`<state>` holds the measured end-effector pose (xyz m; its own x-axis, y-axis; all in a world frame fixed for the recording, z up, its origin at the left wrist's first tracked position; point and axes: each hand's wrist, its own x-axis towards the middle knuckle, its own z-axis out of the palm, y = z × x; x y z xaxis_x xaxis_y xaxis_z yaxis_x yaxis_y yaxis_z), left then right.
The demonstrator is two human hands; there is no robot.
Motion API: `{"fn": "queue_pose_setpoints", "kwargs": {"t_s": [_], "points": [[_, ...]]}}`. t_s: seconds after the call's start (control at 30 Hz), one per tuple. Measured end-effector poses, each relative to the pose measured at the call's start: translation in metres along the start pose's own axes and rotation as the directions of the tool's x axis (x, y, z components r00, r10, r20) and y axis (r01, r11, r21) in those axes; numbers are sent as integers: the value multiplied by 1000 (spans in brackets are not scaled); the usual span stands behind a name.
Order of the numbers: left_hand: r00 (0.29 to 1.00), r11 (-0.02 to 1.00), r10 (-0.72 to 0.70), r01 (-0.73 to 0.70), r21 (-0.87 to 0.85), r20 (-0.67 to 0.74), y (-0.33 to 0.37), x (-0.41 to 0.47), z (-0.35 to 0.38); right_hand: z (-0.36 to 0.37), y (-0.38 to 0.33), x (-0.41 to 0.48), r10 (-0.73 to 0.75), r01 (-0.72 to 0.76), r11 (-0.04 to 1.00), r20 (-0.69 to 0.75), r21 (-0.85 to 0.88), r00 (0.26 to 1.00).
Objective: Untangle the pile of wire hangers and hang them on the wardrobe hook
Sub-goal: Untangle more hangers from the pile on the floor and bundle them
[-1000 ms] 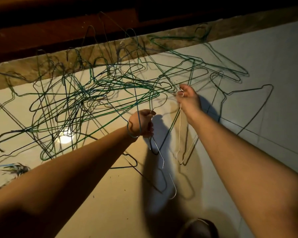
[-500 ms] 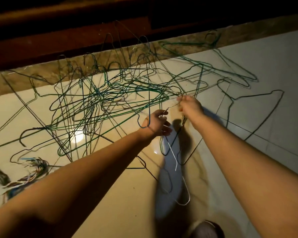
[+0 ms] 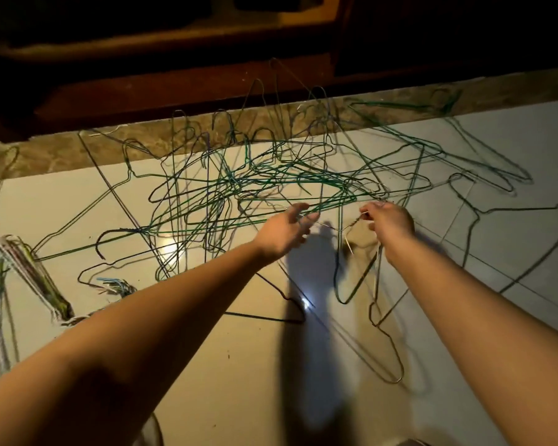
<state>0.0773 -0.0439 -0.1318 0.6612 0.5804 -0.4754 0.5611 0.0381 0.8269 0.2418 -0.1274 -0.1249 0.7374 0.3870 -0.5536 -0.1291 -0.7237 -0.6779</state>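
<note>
Silvery hanger pinched at its twisted neck by the curled right hand, dangling over pale tiles at the near edge of the green pile, left hand alongside with fingers spread, seemingly gripping nothing.

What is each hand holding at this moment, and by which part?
The right hand pinches a pale wire hanger near its upper end. The left hand, fingers spread, grips nothing.

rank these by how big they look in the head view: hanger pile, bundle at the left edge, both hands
1. hanger pile
2. bundle, partly cut off by the frame
3. left hand and right hand: look alike
</note>
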Motion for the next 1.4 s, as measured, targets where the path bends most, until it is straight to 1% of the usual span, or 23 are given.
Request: {"fn": "queue_pose_setpoints", "kwargs": {"t_s": [0.03,0.07,0.13,0.17,0.2,0.23,0.27,0.3,0.33,0.37,0.43,0.5,0.6,0.7,0.8,0.87,0.93,1.0,1.07,1.13,1.23,1.4], "points": [[998,988,14,-4,154,-62,-12,5,-9,1,1,-1,19,-20,998,14,58,1000],[992,945,42,0,327,-120,-24,9,-19,1,1,-4,68,-80,980,70,180,995],[974,790,92,55,610,-207,-46,12,-37,3,4,-10,136,-215,887,214,408,967],[970,704,104,85,705,-220,-55,12,-44,5,6,-11,147,-245,849,236,468,961],[966,640,121,101,762,-230,-59,10,-48,9,6,-11,160,-257,811,223,525,961],[959,616,150,100,781,-242,-65,10,-49,12,8,-8,173,-248,777,182,578,968],[944,634,195,85,768,-265,-66,8,-49,16,7,-6,195,-238,735,138,635,971],[924,683,227,74,727,-308,-68,9,-49,17,6,-3,217,-221,704,92,676,972],[901,743,239,70,666,-361,-68,9,-49,18,4,-2,226,-200,693,54,693,973],[883,792,232,71,606,-407,-70,10,-49,17,4,0,225,-177,707,20,685,974],[877,827,192,98,554,-441,-72,14,-53,14,5,4,196,-130,744,-28,656,980],[905,800,129,147,582,-406,-75,18,-57,10,5,8,148,-84,764,-48,640,988],[950,720,95,141,680,-297,-76,24,-58,5,2,9,73,-17,788,-65,615,995],[947,715,98,146,684,-305,-73,28,-57,1,4,9,13,34,806,-75,590,997],[941,733,77,170,658,-329,-69,31,-58,0,6,4,8,11,844,-32,537,999],[935,761,64,180,624,-348,-68,32,-60,0,8,0,21,-38,878,39,476,999],[927,805,44,187,563,-372,-68,32,-62,1,14,-3,47,-115,905,173,410,984],[914,844,31,192,500,-404,-70,32,-64,2,22,-5,76,-195,916,324,351,943],[895,883,34,182,433,-445,-73,31,-63,5,27,-5,112,-246,919,394,308,912],[883,917,42,151,370,-467,-73,28,-62,9,29,-4,123,-267,907,402,326,907],[874,946,35,127,298,-484,-74,26,-59,13,27,-1,118,-250,912,377,324,919],[845,967,51,92,239,-533,-72,25,-56,14,26,-1,140,-293,883,388,368,911]]}}
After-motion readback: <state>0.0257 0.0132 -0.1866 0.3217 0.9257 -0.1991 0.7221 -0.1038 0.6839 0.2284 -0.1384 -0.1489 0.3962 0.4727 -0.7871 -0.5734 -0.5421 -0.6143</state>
